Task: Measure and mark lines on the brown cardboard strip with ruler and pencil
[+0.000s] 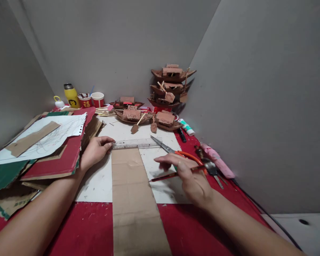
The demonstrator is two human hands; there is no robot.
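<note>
My left hand [97, 151] pinches the left end of a clear plastic ruler [134, 143]. The ruler lies across the far end of a long brown cardboard strip [132, 192], which runs toward me over a white sheet [96, 188]. In my right hand [189, 176] is a dark pencil [165, 176], held between thumb and fingers. Its tip points left, at the strip's right edge; whether it touches I cannot tell. Scissors with orange handles [161, 144] lie just beyond my right hand, partly hidden by it.
Piled cardboard and paper [53, 163] stand at the left. Brown model boats [165, 90] with small paddles are stacked at the back. A yellow bottle [72, 96] and red paper cups [97, 99] stand back left. A pink glue gun [217, 160] and a white-green tube [186, 127] lie right.
</note>
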